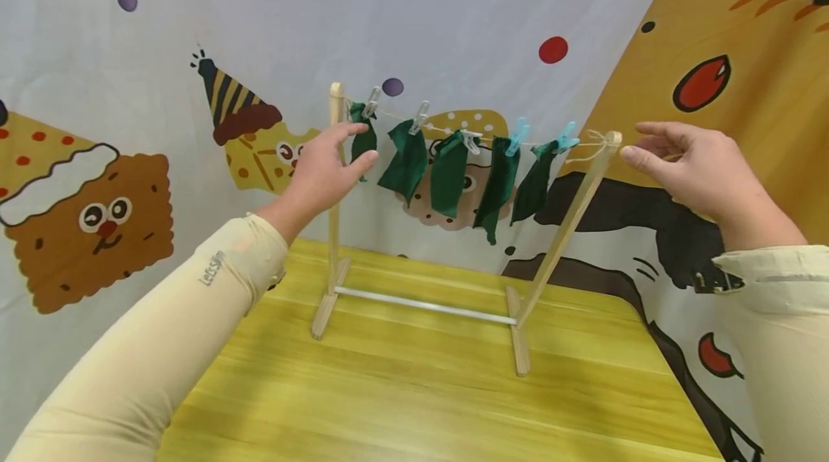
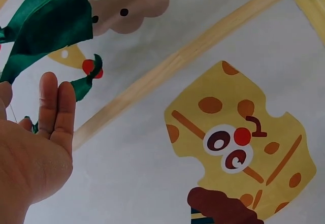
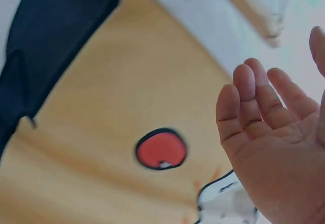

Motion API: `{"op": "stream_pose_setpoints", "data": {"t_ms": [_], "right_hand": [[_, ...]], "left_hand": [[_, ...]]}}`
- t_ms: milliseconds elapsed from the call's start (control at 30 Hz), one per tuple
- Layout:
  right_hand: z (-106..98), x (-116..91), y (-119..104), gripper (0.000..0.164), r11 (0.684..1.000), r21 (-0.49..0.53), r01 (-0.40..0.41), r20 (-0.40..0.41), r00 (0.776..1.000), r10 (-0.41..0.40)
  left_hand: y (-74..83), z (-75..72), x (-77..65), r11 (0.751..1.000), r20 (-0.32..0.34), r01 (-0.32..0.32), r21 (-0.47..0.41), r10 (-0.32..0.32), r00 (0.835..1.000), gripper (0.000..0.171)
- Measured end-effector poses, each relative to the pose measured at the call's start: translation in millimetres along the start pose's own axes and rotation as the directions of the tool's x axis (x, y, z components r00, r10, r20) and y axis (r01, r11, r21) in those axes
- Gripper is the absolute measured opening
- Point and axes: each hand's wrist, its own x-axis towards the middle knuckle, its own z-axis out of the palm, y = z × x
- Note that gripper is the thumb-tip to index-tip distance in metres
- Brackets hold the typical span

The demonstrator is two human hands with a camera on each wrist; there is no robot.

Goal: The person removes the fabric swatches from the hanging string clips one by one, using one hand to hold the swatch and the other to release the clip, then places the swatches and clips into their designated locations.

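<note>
Five green cloths (image 1: 449, 178) hang pegged along the string (image 1: 596, 142) between the wooden posts (image 1: 560, 242) — the pegging looks finished, no spare cloth showing — while left hand (image 1: 327, 167) and right hand (image 1: 702, 167) hover empty, fingers relaxed, nearby.

Recorded were: matt wooden rack (image 1: 565, 239); cloth strips (image 1: 449, 178) and plastic clips (image 1: 519, 137) on the rack; glossy wood-grained tabletop (image 1: 414, 383) beneath it.

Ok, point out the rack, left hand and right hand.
Rack (image 1: 424, 306): head view, middle of its white crossbar.
Left hand (image 1: 326, 171): head view, back of hand.
Right hand (image 3: 283, 155): right wrist view, palm.
</note>
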Motion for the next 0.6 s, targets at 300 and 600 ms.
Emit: {"op": "stream_pose_setpoints", "data": {"t_ms": [300,600], "right_hand": [[-1.4,20.5,-76.8,0.063,0.989,0.068,0.129,-0.141,0.983,-0.118],[28.5,51.6,-184.6,0.061,0.952,0.082,0.296,-0.029,0.955,-0.295]], "left_hand": [[2.3,1.7,2.8,1.0,-0.037,0.007,-0.007,-0.007,0.999,0.061],[0.0,-1.3,5.0,1.0,-0.071,0.015,-0.006,-0.016,0.997,0.058]]}}
